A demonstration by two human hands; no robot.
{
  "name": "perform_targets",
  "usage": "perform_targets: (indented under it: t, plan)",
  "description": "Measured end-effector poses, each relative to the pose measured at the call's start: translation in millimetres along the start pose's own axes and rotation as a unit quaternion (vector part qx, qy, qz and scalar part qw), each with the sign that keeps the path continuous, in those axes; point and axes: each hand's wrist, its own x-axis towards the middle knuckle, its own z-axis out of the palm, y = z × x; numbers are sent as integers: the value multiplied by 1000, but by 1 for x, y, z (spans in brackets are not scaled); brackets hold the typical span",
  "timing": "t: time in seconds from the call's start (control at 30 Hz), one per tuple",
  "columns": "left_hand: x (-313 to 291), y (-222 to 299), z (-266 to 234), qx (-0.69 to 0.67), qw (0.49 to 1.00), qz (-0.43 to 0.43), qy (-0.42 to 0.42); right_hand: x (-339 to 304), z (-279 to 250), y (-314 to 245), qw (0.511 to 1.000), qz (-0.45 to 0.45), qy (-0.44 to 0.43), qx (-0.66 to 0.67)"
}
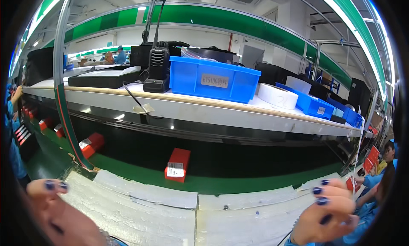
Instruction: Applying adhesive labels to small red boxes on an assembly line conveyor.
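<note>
My left hand (61,212) is raised at the lower left over the pale bench top, its fingers loosely bent and the thumb apart from them, with nothing seen in it. At the lower right my right hand (328,212) hovers with curled fingers, the thumb held off from them; no object shows in its grasp. Both hands have dark nails. Beyond the bench, a red box (177,165) with a white label lies on the green conveyor belt (230,184), between the hands and farther off. Another red box (90,145) sits to its left, nearer my left hand.
Above the belt runs a shelf (204,102) with a walkie-talkie (157,69), a blue bin (215,80), a white tape roll (277,96) and smaller blue bins (315,106). A metal post (59,75) stands left. Co-workers are at both sides; more red boxes lie far left.
</note>
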Motion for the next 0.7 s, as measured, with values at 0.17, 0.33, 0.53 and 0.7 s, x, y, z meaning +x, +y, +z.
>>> perform_targets:
  t: [0.17, 0.33, 0.53, 0.7]
  plan:
    - [-154, -86, -19, 221, 964, -144, 42, -99, 48, 52, 969, 13, -197, 148]
    - [-278, -90, 18, 177, 886, -415, -109, -215, 133, 54, 909, 166, -356, 135]
    - [-346, -59, 32, 152, 785, -564, -206, -293, 231, 18, 845, 276, -457, 18]
    - [-352, -73, 39, 157, 767, -555, -281, -313, 286, -5, 791, 290, -521, -139]
